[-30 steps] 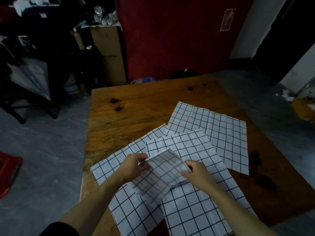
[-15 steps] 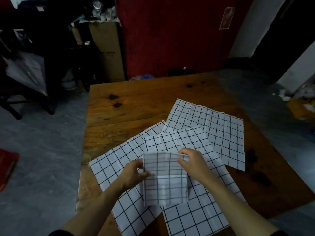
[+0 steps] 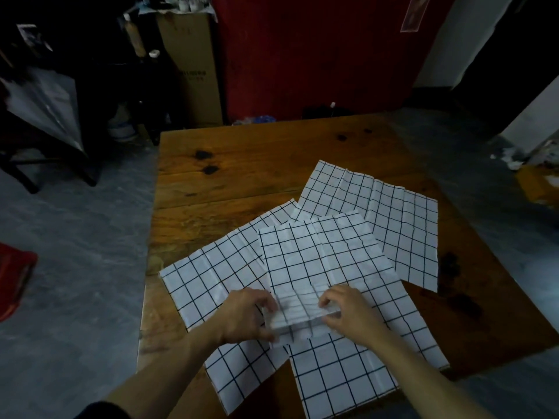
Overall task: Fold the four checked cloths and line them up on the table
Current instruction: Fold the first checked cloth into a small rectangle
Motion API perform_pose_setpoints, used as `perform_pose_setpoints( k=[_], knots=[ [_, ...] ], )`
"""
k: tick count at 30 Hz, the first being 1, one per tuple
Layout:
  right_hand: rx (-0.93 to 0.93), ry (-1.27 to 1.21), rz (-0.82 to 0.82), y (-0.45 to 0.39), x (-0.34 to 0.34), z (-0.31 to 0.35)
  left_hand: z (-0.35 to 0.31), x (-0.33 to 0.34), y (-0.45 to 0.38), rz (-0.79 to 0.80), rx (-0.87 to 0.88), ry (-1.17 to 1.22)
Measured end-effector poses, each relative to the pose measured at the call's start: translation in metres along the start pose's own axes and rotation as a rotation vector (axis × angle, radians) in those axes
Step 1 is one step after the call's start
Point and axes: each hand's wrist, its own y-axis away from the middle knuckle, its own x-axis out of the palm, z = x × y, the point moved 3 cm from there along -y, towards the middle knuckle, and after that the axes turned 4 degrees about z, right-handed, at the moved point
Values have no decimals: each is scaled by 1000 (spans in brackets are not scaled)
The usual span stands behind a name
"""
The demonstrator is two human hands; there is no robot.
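1. While three checked cloths lie spread and overlapping on the wooden surface [image 3: 242, 164], the fourth has been worked into a small folded cloth [image 3: 298, 313] that sits on top of the middle cloth [image 3: 320, 261], near the person.
2. The left hand [image 3: 246, 316] grips the folded cloth's left edge with curled fingers, and the right hand [image 3: 344, 309] pinches its right edge — a two-sided hold that probably keeps the layers square while the last crease is pressed.
3. Folding on top of the spread cloths seems a matter of convenience: they cover most of the near half of the surface.
4. The left cloth [image 3: 211, 276] lies skewed, with one corner close to the surface's left edge and its near corner reaching toward the front edge.
5. The right cloth [image 3: 402, 231] lies farther back, partly under the middle one, and stops short of the right edge.
6. The near end of the middle cloth appears to overhang the front edge, so it could slip if dragged.
7. Open room for a row lies at the far half of the surface — bare wood with dark knots — so the folded cloth would likely go there, clear of the others.
8. By my judgement, one cloth is nearly done and three remain unfolded.
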Motion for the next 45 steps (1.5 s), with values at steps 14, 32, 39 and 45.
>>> perform_pose_setpoints(
  k=[14,32,39,45],
  knots=[
    [-21,215,104,-19,43,11,-18,43,-21,53,-48,-509],
    [-41,359,185,-20,51,-29,-4,63,-13,82,-208,-520],
    [-20,256,49,-25,37,-27,-6,52,-15,13,-254,-513],
    [52,359,103,-44,31,-21,-3,43,-28,23,-374,-493]
  ],
)
